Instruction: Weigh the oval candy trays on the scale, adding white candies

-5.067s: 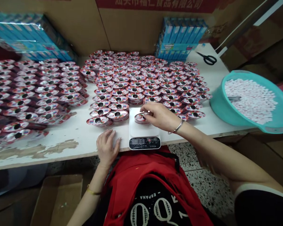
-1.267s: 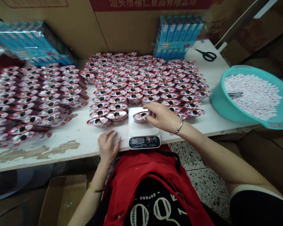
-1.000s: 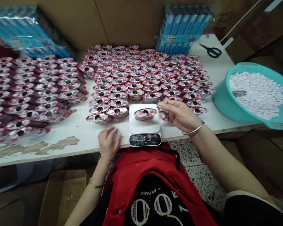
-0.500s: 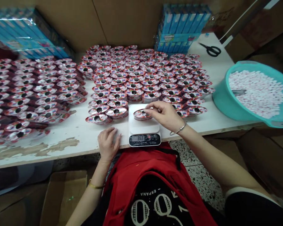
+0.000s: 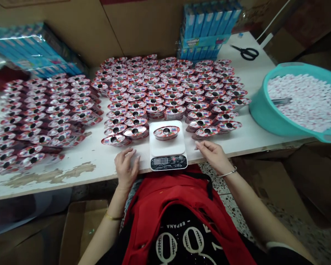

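Observation:
A red-and-white pouch (image 5: 166, 133) with a round dark opening on top stands upright on the white platform of a digital kitchen scale (image 5: 168, 149). Digits on its display are too blurred to read surely. My left hand (image 5: 126, 165) rests on the table edge left of the scale, fingers loosely bent and apart, holding nothing. To the right of the scale is my right hand (image 5: 213, 154), clear of the pouch. Its thumb and fingers are drawn together; whether something small is between them I cannot make out. Rows of similar pouches (image 5: 155, 100) stand just behind the scale.
More pouches (image 5: 34, 115) stand in rows at the left. A turquoise basin (image 5: 260, 114) full of small white wrapped pieces (image 5: 306, 101) is at the right, a metal tool in it. Black-handled scissors (image 5: 248, 54) lie behind. Blue box packs (image 5: 206, 31) stand at the back.
My right hand has let go of the pouch on the scale and drawn back to the right, toward the table edge. My left hand stays put. The display digits have changed.

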Motion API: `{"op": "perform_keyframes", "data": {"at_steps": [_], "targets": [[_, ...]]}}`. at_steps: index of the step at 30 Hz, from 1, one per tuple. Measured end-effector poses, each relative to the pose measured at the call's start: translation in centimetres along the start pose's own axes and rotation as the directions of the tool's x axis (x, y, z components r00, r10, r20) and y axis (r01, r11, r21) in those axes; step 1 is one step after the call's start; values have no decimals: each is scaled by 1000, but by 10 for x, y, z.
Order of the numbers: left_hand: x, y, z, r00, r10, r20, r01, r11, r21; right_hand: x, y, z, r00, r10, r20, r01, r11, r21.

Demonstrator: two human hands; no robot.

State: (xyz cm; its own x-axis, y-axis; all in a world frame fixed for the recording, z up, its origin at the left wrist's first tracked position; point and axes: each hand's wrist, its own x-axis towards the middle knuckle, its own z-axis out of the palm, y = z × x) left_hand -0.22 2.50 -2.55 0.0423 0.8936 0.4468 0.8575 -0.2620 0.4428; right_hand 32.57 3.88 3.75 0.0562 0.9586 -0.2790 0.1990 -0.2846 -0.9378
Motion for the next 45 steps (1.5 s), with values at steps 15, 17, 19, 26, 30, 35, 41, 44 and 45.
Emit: {"op": "perform_keyframes", "data": {"at_steps": [15, 17, 19, 26, 30, 35, 41, 44, 45], "targets": [[109, 88, 7, 865, 352, 358, -367, 930, -26, 7, 41, -1, 983, 184, -17, -173, 947, 271], [112, 92, 0, 810, 358, 464, -380, 924, -48, 6, 43, 0, 979, 200, -22, -187, 943, 275], [111, 88, -21, 796, 368, 480, -363, 926, -108, 5, 44, 1, 979, 202, -28, -189, 948, 255], [135, 1, -121, 988, 86, 128, -89, 996, 15, 6, 41, 3, 973, 225, -58, -212, 962, 171], [181, -63, -125, 999, 12, 37, -19, 980, 200, 7, 38, 6, 965, 243, -101, -221, 957, 187], [245, -98, -99, 987, -73, 146, 14, 928, 373, 7, 42, 11, 940, 301, -160, -258, 934, 247], [289, -116, -78, 926, -142, 351, -40, 886, 462, 6, 44, 18, 899, 378, -220, -268, 874, 406], [304, -124, -67, 892, -161, 423, -69, 875, 479, 6, 40, 18, 898, 383, -217, -268, 867, 419], [308, -126, -63, 884, -159, 439, -79, 876, 476, 6, 39, 18, 901, 379, -213, -269, 871, 411]]}}
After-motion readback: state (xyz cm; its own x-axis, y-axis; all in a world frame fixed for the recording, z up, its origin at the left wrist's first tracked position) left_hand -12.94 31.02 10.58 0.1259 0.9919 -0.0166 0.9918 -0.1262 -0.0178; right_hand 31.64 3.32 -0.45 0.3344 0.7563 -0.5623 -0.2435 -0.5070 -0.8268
